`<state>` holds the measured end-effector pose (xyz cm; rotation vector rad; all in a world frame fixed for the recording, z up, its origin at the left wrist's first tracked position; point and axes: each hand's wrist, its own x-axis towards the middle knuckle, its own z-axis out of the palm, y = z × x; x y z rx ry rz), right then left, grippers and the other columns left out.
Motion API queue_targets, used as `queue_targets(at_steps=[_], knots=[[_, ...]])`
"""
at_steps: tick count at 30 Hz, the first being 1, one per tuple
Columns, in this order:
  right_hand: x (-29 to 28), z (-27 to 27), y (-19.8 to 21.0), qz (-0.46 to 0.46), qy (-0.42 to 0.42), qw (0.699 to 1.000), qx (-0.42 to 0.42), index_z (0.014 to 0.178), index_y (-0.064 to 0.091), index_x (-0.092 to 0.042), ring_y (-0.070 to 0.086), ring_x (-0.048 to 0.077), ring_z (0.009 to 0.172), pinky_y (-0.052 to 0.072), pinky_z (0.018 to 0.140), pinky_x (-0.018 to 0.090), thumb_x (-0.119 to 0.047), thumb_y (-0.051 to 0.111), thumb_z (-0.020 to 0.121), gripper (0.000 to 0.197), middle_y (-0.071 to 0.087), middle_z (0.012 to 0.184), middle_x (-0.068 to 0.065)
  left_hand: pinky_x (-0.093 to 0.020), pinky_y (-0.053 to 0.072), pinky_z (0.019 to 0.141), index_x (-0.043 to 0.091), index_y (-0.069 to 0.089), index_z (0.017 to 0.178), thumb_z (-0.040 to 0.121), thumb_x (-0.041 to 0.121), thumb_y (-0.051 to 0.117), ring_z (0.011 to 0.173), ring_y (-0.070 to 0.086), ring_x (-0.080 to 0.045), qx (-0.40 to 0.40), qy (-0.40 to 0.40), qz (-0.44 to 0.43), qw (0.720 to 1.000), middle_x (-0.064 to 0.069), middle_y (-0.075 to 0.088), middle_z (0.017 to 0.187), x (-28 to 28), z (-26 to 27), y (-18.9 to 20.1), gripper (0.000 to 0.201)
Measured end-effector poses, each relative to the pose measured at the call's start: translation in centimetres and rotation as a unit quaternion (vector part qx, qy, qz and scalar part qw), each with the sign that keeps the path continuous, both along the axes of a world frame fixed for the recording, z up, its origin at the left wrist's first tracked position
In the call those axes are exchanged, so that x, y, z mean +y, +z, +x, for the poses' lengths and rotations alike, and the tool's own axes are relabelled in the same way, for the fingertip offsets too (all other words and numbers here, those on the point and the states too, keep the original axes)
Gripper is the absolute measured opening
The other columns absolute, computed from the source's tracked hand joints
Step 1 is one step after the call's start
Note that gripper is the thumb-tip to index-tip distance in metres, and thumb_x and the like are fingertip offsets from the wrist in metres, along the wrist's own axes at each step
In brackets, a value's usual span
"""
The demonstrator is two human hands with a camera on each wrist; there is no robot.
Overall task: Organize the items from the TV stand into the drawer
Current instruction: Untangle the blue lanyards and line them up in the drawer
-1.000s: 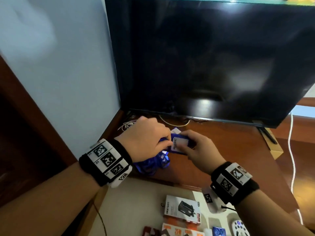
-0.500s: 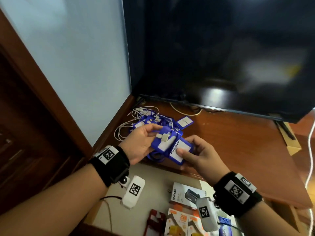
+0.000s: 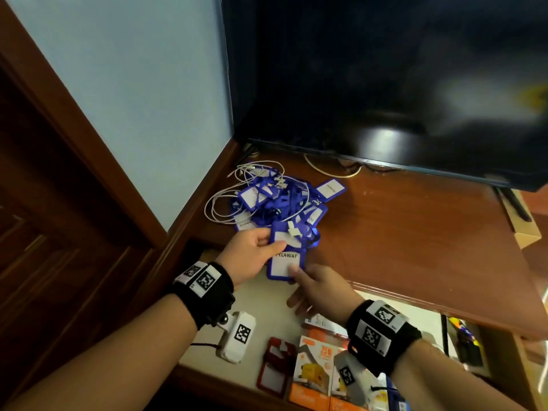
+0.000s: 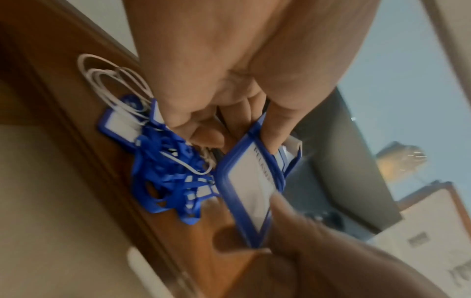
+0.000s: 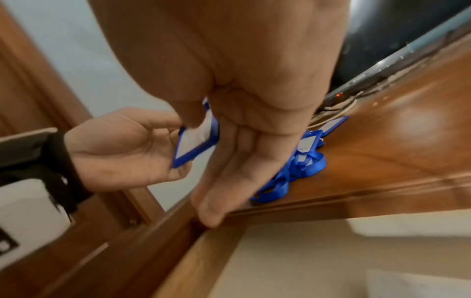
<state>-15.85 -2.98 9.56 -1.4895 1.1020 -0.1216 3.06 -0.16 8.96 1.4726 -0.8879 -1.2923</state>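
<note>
blue badge holder marked "pelawat", now lifted clear of the tangled badge-and-lanyard pile at the tv stand front left corner, over the open drawer. left hand fingers pinching its upper edge; right hand thumb and forefinger pinching its lower end, remaining fingers straight. formerly within the pile under both hands. likely next into the drawer; trailing lanyard may drag others.

Left hand palm-up, thumb and fingers pinching. Right hand reaches forward, thumb pressed down, fingers nearly straight.
</note>
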Motion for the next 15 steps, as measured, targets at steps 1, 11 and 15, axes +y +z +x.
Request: queue_targets(at_steps=[1,11,15], knots=[[0.1,-0.4,-0.7,-0.061,0.062,0.993,0.079,0.104,0.062,-0.02,0.072,0.02,0.068,0.059,0.071,0.041,-0.053,0.051,0.102,0.035,0.079,0.083,0.005,-0.042,0.057,0.1,0.009,0.074,0.115,0.097,0.003,0.068,0.109,0.073,-0.025,-0.037,-0.02,0.029,0.999,-0.011,0.078,0.112,0.2,0.7,-1.4,0.02],[0.4,-4.3,-3.9,-0.146,0.173,0.94,0.254,0.131,0.061,-0.03,0.066,0.02,0.112,0.042,0.081,0.022,-0.048,0.061,0.097,0.038,0.07,0.125,-0.002,-0.038,0.064,0.079,0.014,0.067,0.089,0.082,0.012,0.083,0.088,0.075,-0.026,-0.342,-0.281,0.336,0.832,-0.01,0.076,0.099,3.5,1.4,-13.2,0.017],[-0.5,-4.9,-4.1,-0.164,0.133,0.956,0.206,0.124,0.064,-0.027,0.066,0.01,0.081,0.043,0.067,0.016,-0.039,0.062,0.098,0.029,0.074,0.094,-0.005,-0.039,0.062,0.082,0.014,0.071,0.105,0.082,0.016,0.082,0.093,0.074,-0.026,-0.394,-0.363,0.36,0.764,-0.009,0.075,0.104,3.7,-0.1,-15.4,0.025]])
